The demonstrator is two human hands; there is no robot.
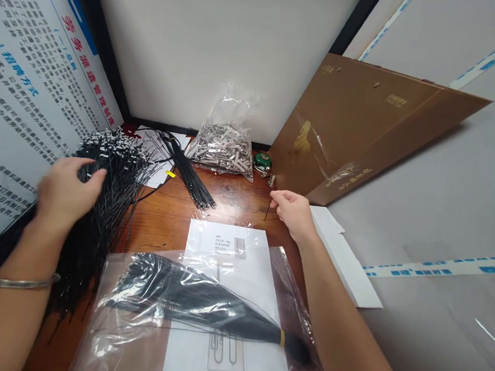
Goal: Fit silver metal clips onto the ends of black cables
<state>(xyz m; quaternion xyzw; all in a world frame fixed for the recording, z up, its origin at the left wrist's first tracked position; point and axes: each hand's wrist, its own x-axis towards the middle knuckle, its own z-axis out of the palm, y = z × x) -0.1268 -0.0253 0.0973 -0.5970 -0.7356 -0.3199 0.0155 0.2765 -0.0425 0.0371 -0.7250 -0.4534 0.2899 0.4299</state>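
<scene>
My left hand (71,187) is at the left, thumb and fingers apart, over the side of a large heap of black wires (112,181) with pale tips. My right hand (290,208) is right of the middle, its fingers pinched on a short dark wire (267,210) that points down. In front lies a clear plastic bag (135,336) with a bundle of black wires (205,301) bound by a yellow band. Under the bag is a printed sheet (226,243) with text and a drawing. A smaller black wire bundle (191,176) rests behind it.
At the back of the wooden table (164,219) stand a clear bag of metal pieces (227,150) and a green round object (262,163). A brown board (340,124) leans at the right, beside a white box (344,260). A printed poster (30,80) is at the left.
</scene>
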